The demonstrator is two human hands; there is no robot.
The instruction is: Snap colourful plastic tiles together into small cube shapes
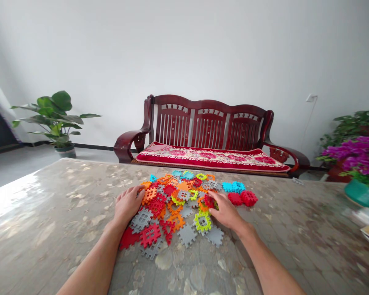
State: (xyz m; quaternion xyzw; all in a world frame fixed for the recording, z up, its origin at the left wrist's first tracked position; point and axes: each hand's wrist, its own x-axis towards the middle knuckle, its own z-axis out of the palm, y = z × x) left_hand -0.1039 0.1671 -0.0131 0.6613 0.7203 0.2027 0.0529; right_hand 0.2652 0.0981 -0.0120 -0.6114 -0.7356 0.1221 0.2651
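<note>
A loose pile of toothed plastic building tiles in red, orange, grey, lime and blue lies on the table. My left hand [129,203] rests along the pile's left edge, fingers extended, its tips beside an orange window tile [149,196]. At the right side, my right hand [226,209] has thumb and fingers curled around a red tile [208,200]. Just below it is a lime-green square frame tile [202,221]. Grey tiles [187,235] and a red window tile [150,234] lie at the near edge.
Joined blue tiles [233,187] and joined red tiles [242,198] sit right of the pile. The patterned tabletop [80,196] extends around everything. Purple flowers in a teal pot [363,194] stand at the right. Beyond the table is a wooden bench [209,127]; a potted plant [60,119] stands left.
</note>
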